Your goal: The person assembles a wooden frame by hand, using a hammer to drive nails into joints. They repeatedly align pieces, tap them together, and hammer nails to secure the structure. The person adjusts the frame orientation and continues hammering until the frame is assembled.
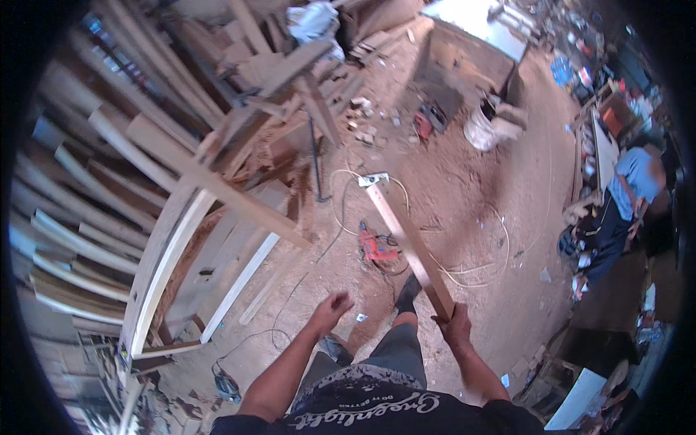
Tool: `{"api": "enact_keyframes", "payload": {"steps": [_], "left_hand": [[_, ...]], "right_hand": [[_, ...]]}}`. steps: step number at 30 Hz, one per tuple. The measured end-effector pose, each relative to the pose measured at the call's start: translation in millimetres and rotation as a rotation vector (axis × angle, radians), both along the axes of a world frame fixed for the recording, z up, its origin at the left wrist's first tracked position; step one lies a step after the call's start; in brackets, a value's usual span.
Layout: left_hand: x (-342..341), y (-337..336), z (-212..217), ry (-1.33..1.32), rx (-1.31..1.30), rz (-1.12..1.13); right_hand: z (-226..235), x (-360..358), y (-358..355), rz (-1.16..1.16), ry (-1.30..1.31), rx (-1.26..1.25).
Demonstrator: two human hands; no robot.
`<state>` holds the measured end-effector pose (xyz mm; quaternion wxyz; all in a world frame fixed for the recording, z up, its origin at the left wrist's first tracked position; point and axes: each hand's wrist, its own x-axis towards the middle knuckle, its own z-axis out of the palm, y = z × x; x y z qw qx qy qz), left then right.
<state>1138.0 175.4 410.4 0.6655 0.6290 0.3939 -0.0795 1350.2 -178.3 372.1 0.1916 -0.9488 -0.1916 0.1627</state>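
Note:
My right hand (455,325) is closed around the near end of a long squared wooden beam (412,246). The beam slants away and to the left above the dusty floor. In front of my left thigh hangs my left hand (330,313), its fingers loosely bent and somewhat apart, with nothing visible in them. Beyond that hand lies a red power drill (377,244) on the floor, left of the beam. A white power strip (373,179) shows at the beam's far end, with a pale cable (464,281) looping over the floor.
Long planks (174,261) lean and lie across a wooden stand at the left. Farther off are a red power tool (428,120), a white bucket (480,129) and a large wooden box (464,61). A person (627,196) sits at the right by cluttered shelves.

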Motion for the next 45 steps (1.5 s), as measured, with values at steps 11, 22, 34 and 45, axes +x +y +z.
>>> {"api": "enact_keyframes", "payload": {"steps": [11,22,34,45], "left_hand": [[-82.3,115.6,166.3,-0.925,-0.233,0.915],[-184.4,130.4,241.3,-0.626,0.382,0.664],[-203.2,118.8,270.2,-0.828,0.357,1.164],[-198.6,45.4,165.5,-0.911,0.516,0.677]], "right_hand": [[131.7,-178.1,56.5,0.306,-0.077,0.041],[131.7,-165.1,100.2,0.504,-0.336,0.400],[117.4,-95.0,170.7,0.829,-0.250,0.464],[186.9,-233.7,320.9,0.905,0.105,0.844]]}}
